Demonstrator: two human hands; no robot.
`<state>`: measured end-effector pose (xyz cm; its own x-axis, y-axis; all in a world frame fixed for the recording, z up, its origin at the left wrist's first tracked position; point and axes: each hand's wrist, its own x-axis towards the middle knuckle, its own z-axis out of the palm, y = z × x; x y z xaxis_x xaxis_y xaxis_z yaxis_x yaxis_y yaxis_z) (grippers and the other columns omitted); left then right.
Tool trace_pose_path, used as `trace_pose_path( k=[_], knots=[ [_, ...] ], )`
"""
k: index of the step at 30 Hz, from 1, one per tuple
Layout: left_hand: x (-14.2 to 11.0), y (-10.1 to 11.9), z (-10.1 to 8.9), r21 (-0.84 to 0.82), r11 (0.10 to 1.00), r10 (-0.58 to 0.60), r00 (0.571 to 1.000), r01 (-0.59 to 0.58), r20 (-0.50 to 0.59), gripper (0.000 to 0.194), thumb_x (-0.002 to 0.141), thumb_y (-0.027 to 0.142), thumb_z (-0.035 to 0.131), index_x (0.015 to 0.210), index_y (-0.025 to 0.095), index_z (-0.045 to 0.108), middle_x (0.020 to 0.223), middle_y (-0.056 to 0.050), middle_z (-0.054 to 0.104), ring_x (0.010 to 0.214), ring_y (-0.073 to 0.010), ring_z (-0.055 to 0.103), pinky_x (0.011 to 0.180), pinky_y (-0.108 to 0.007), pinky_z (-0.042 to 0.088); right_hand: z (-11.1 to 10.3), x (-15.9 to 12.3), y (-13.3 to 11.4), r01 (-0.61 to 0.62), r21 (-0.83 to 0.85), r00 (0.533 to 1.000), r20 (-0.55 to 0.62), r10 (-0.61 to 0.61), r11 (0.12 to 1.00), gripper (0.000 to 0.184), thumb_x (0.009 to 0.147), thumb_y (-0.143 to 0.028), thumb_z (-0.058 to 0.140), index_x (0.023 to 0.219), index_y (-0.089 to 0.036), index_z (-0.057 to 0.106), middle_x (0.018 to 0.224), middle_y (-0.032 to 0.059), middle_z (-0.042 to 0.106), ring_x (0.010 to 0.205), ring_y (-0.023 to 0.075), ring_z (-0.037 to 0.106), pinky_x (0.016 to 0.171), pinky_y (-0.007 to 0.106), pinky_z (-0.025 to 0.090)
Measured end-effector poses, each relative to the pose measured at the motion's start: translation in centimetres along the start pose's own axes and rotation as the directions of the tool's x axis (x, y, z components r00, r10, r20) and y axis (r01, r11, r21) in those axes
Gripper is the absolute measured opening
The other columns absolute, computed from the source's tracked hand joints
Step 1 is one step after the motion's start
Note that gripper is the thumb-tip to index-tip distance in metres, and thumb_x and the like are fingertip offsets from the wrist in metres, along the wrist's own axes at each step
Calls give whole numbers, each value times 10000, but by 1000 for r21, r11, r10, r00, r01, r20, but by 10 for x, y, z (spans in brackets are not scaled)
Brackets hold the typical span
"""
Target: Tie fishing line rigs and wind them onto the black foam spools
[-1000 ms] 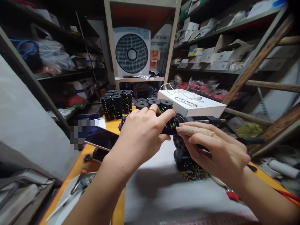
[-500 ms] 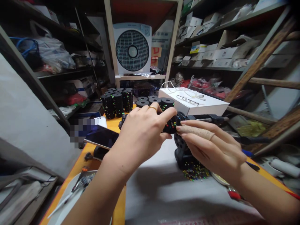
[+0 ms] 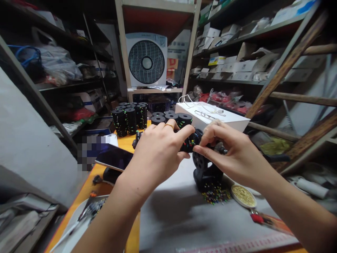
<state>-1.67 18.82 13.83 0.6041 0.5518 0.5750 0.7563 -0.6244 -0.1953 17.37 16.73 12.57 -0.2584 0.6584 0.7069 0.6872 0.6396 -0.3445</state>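
My left hand [image 3: 160, 142], a ring on one finger, curls over a black roll [image 3: 187, 144] stuck with small coloured pins. Most of the roll is hidden under the fingers. At the roll's right end, my right hand [image 3: 229, 151] has its thumb and forefinger pinched together; whatever lies between them is too small to see. A black stand with a toothed wheel [image 3: 199, 161] rises just below and behind the right fingertips. Loose pins with coloured heads [image 3: 216, 194] lie heaped at the stand's foot.
Behind my hands stand black rolls with green pins [image 3: 130, 121] and a white box [image 3: 223, 117] with a cable and glasses. A phone [image 3: 113, 156] leans at the left. A dish of gold bits [image 3: 243, 196] and a red-handled tool [image 3: 258, 218] lie right; a tray [image 3: 79, 225] is front left.
My right hand has turned and its stretched fingers have bent into a pinch at the roll's end. The left hand keeps its hold. The view has tilted slightly, showing the gold dish more fully.
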Motion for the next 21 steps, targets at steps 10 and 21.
trace_pose_path(
  k=[10,21],
  knots=[
    [0,0,0,4,1000,7,1000,-7,-5,417,798,393,697,1166,287,531,980,-42,624,820,-245,620,658,-327,402,6,-2,1,56,-86,997,-43,-60,995,180,804,-128,665,714,-199,526,749,-7,518,709,146,513,600,272,409],
    [0,0,-2,-9,1000,13,1000,-13,1,485,787,363,716,1213,236,523,1038,-48,644,866,-267,636,717,-369,470,-19,-55,-3,18,-57,992,128,-10,998,65,902,-162,569,894,-219,600,872,24,575,788,155,561,673,281,461]
  ],
)
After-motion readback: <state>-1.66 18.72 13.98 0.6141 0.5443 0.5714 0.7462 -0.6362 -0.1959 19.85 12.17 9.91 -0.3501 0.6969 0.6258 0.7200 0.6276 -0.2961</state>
